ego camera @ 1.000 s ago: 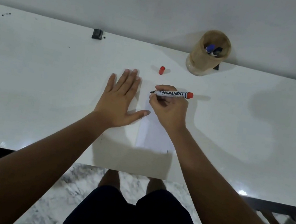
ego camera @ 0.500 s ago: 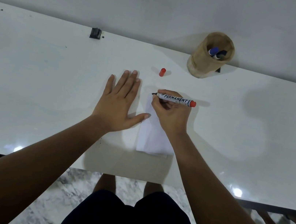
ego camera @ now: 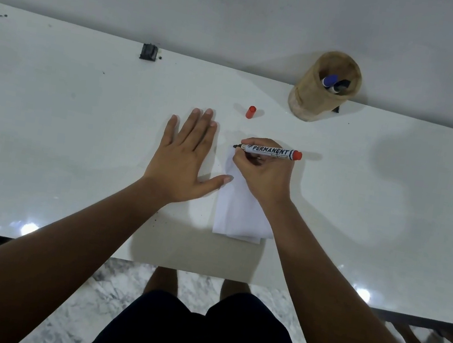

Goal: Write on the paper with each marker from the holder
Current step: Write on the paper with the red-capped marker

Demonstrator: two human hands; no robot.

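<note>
One marker (ego camera: 269, 151) in right hand (ego camera: 263, 174), pinched tight, tip at paper's far edge | one paper (ego camera: 238, 211) on table (ego camera: 80, 120) | left hand (ego camera: 184, 159) flat, fingers spread, thumb touching paper | one red cap (ego camera: 251, 112) | holder (ego camera: 324, 86): two markers.

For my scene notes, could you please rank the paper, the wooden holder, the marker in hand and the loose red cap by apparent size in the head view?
1. paper, partly covered
2. wooden holder
3. marker
4. red cap
</note>
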